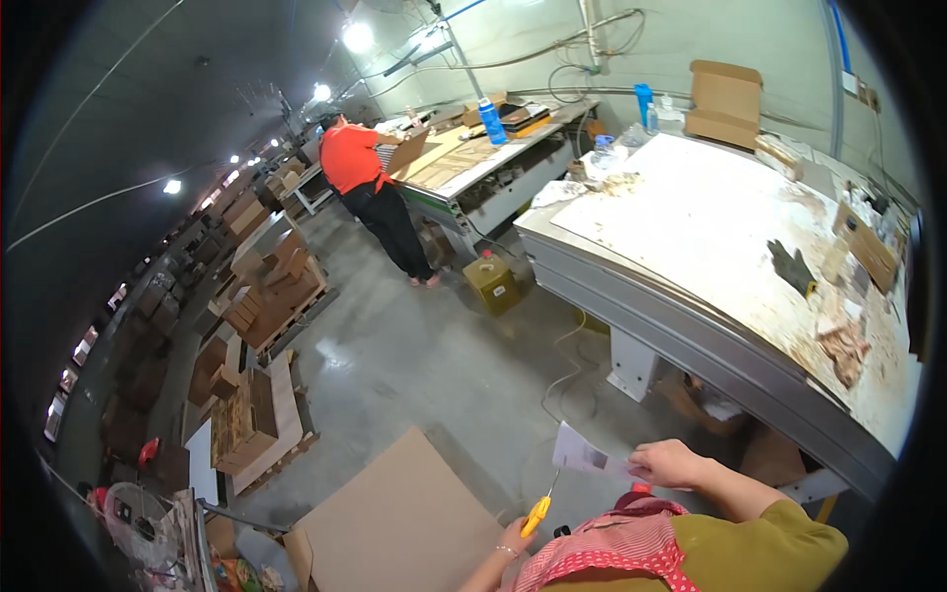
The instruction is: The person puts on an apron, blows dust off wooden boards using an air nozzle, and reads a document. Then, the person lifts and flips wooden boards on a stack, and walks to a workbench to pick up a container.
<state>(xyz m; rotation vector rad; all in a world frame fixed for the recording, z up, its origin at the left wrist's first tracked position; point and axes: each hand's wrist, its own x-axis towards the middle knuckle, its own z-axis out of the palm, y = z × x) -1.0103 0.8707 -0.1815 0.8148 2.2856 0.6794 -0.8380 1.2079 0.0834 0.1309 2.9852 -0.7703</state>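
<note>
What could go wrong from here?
1. The yellow-handled tool in the left hand points up at the paper; its tip might mark or tear it.
2. The right hand holds only one end, so the paper could bend.
3. Someone might trip on the square container on the floor.

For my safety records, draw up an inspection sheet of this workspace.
Surface: white tabletop, stained near its edges.
Job's things: yellow-handled tool, white paper sheet.
Clutter: dark glove and crumpled brown material on the tabletop.
Grip: left fingers hold the tool, right fingers the paper.
Cables: thin cable on the floor; others along the wall.
Surroundings: co-worker in orange at another table; yellow canister; fan.
</note>
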